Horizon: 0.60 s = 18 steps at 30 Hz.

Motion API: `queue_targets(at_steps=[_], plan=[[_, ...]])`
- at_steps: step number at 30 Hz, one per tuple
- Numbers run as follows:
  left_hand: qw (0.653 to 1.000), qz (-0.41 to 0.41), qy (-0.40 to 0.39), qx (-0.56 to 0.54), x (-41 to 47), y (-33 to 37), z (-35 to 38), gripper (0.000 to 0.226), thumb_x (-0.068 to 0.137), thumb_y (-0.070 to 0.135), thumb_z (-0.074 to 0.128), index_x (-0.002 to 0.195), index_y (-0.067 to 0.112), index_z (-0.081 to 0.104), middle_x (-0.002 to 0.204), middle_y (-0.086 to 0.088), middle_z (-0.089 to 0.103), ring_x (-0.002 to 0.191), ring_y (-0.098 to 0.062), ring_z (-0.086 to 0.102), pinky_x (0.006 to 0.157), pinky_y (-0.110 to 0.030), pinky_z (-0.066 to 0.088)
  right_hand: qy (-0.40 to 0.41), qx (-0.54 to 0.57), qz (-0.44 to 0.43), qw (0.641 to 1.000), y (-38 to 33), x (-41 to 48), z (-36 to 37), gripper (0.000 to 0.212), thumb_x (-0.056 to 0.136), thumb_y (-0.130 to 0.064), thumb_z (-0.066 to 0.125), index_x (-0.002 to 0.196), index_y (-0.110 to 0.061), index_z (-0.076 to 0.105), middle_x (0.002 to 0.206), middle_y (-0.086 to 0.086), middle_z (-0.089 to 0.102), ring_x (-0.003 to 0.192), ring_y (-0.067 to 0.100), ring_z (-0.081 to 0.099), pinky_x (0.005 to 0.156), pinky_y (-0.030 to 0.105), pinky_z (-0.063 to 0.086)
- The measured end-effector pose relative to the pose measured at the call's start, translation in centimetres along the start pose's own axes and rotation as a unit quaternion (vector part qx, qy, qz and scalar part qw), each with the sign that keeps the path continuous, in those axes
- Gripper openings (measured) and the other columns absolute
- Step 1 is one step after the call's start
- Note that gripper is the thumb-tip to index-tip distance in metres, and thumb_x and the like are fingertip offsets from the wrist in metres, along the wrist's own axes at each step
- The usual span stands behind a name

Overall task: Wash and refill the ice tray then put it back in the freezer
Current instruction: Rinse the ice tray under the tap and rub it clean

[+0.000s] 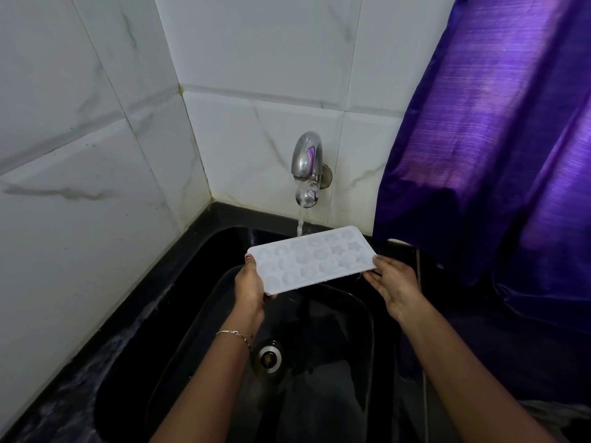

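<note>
While held level below the tap (307, 161), drain (270, 356): far beneath the tap, nearest; hard landing for anything dropped.
Left grip (249, 282): below-left of the tap; closed on the tray's short edge, thumb on top, fingers beneath; prone to slipping on wet plastic.
Right grip (395, 286): below-right of the tap; lightly pinching the opposite corner, fingers nearly straight underneath; probably the weaker hold.
Ice tray (311, 259): just below the tap, cavities up; risk of spilling if tilted.
Water stream (300, 223): from the tap onto the tray's far edge; likely splashing, uneven filling.
Curtain (495, 139): right of the tap; exposed to spray.
</note>
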<state>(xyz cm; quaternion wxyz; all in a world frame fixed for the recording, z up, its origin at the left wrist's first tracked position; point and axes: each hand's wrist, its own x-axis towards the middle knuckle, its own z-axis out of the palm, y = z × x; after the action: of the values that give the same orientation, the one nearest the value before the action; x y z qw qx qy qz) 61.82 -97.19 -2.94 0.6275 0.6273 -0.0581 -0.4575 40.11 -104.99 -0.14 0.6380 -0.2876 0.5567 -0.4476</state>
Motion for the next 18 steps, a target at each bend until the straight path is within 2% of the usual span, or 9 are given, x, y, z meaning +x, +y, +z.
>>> queue_targets(at_steps=[7,14,18], plan=[[1.000,-0.006,-0.019,0.004,-0.2,-0.1,1.8,0.041,0.101,0.045,0.036,0.102,0.011,0.060,0.081,-0.009,0.068,0.054,-0.022,0.059,0.034,-0.019,0.035,0.019,0.017,0.002,1.000,-0.5,0.1,-1.5,0.019,0.093,-0.006,0.059,0.111,0.000,0.061,0.108,0.015,0.068,0.099,0.022,0.067,0.082,0.027,0.055],[0.999,-0.013,-0.032,0.004,0.2,-0.4,2.8,0.042,0.101,0.046,0.036,0.102,0.011,0.061,0.080,-0.009,0.068,0.048,-0.019,0.058,0.034,-0.019,0.034,0.026,0.038,-0.008,0.999,-1.2,0.1,-2.1,0.019,0.094,-0.004,0.057,0.112,0.001,0.060,0.101,0.013,0.067,0.088,0.018,0.066,0.077,0.025,0.054],[1.000,-0.011,-0.026,0.002,0.5,-0.4,2.8,0.041,0.101,0.046,0.037,0.102,0.012,0.061,0.078,-0.007,0.068,0.051,-0.020,0.059,0.034,-0.019,0.035,0.024,0.040,-0.007,0.999,-1.0,0.0,-1.9,0.020,0.095,-0.004,0.056,0.113,0.002,0.059,0.101,0.013,0.067,0.087,0.017,0.066,0.078,0.024,0.054]])
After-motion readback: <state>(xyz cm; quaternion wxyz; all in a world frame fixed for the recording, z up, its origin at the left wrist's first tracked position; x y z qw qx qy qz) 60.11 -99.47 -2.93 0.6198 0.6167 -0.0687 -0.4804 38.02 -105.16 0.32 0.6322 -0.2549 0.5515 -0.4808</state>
